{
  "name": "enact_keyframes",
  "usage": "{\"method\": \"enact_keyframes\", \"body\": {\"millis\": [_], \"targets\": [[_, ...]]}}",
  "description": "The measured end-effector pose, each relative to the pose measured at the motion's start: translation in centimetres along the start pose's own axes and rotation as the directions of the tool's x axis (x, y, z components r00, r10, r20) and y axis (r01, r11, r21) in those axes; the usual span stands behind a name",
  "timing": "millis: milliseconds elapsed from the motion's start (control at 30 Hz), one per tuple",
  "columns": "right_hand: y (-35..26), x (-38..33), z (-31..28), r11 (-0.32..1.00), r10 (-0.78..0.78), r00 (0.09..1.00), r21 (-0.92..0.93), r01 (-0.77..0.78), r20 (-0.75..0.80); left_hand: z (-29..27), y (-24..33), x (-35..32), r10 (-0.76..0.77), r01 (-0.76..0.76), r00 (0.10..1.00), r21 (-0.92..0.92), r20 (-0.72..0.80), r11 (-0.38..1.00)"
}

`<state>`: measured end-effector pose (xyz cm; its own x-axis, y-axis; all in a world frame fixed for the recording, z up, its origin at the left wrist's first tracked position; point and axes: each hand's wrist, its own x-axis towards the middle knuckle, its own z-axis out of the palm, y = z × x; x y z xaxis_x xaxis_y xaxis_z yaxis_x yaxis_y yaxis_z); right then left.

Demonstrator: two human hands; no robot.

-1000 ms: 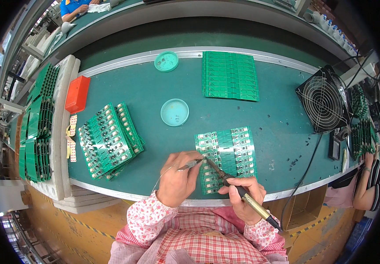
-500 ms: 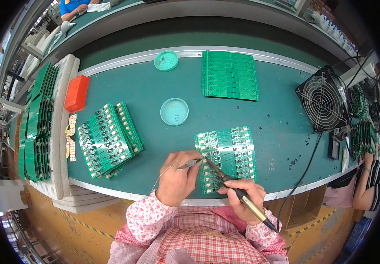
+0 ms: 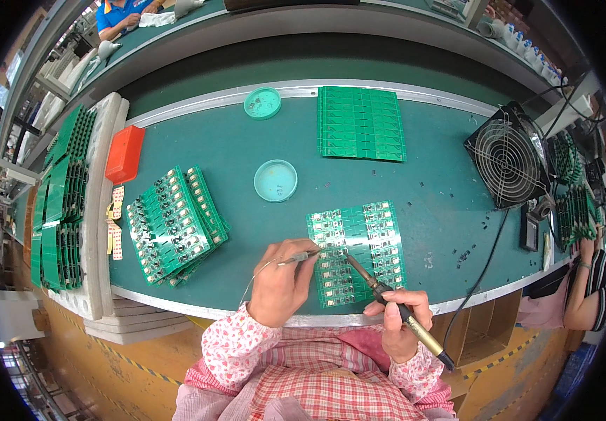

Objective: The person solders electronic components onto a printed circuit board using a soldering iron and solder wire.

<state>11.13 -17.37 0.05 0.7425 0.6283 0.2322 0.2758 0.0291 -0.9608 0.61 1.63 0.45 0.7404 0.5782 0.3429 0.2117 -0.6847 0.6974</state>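
Observation:
A green circuit board (image 3: 357, 281) with two bands of small white and black parts lies flat before me at the table's front edge. My right hand (image 3: 402, 335) is closed round a soldering iron (image 3: 422, 334) with a black grip and gold-coloured handle; its tip points at the board's left band, and whether it touches cannot be told. In my closed left hand (image 3: 276, 288) is a slim metallic holder (image 3: 294, 259) with a thin wire, probably solder, trailing back over the wrist. The holder's end reaches the board's left edge, its very tip too small to see.
Populated boards (image 3: 169, 224) are stacked at left, beside a red bin (image 3: 124, 154) and foam trays of boards (image 3: 61, 196). Bare boards (image 3: 361, 125) and two round dishes (image 3: 275, 181) lie farther back. A fan (image 3: 506, 158) stands right, near a cable and black bits. Other people work nearby.
The iron's tip has drawn away from the left hand's wire end, moving a little right on the board, and my right hand has shifted slightly right and down. My left hand stays nearly in place.

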Motion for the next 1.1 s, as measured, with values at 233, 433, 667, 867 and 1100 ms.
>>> {"method": "enact_keyframes", "body": {"millis": [233, 433, 667, 867, 1100], "targets": [[0.6, -0.2, 0.6, 1.000, 0.004, 0.999, 0.023, -0.003, -0.050, -1.9, -0.9, -0.9, -0.112, 0.110, 0.991, -0.033, -0.077, 0.993], [0.8, -0.2, 0.7, 0.999, -0.032, 0.997, -0.014, 0.031, -0.075, -2.8, -1.4, -1.9, -0.158, 0.160, 0.985, 0.014, -0.075, 0.987], [0.8, -0.3, 0.8, 1.000, -0.015, 0.995, 0.003, 0.015, -0.096, -2.8, -1.3, -1.7, -0.114, 0.117, 0.991, 0.048, -0.066, 0.992], [0.9, -0.3, 0.8, 1.000, -0.011, 0.996, 0.017, 0.013, -0.088, -2.4, -1.5, -1.8, -0.123, 0.125, 0.988, 0.013, -0.092, 0.992], [0.7, -0.3, 0.7, 1.000, -0.017, 0.997, 0.011, 0.018, -0.077, -2.6, -1.5, -1.6, -0.097, 0.103, 0.991, 0.067, -0.093, 0.992]]}}
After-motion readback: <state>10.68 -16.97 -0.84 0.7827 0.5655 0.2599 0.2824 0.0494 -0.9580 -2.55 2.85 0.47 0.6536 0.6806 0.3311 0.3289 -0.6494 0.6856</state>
